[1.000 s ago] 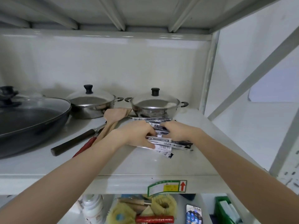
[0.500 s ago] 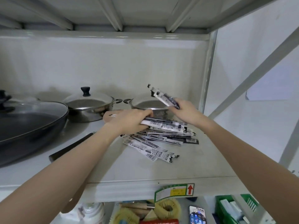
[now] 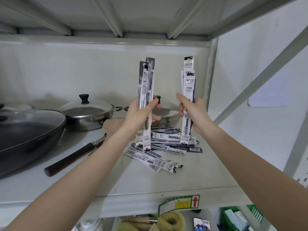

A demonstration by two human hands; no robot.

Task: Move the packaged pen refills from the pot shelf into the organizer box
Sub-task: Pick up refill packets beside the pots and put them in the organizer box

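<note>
While both hands are raised above the shelf (image 3: 166, 179), each grips its own upright bundle of packaged refills. The left hand (image 3: 141, 114) is closed around a few long packets (image 3: 146, 87), thumb across the front and fingers wrapped behind; their tops rise well above the fist and their lower ends hang down below it. The right hand (image 3: 193, 112) is closed on a second bundle (image 3: 189, 80), likewise upright, with its lower ends just above the heap. That heap of loose refills (image 3: 163, 147) lies spread on the shelf between the two forearms, some packets fanned toward the front edge. Behind the hands stands a lidded steel pot (image 3: 166, 114), largely hidden by them; a second lidded pot (image 3: 88, 112) stands to its left, and a dark wok (image 3: 28, 132) with a glass lid sits at the far left. A dark-handled utensil (image 3: 71, 157) lies on the shelf beside the left forearm. A green basket (image 3: 236, 217) shows on the level below, at lower right.
</note>
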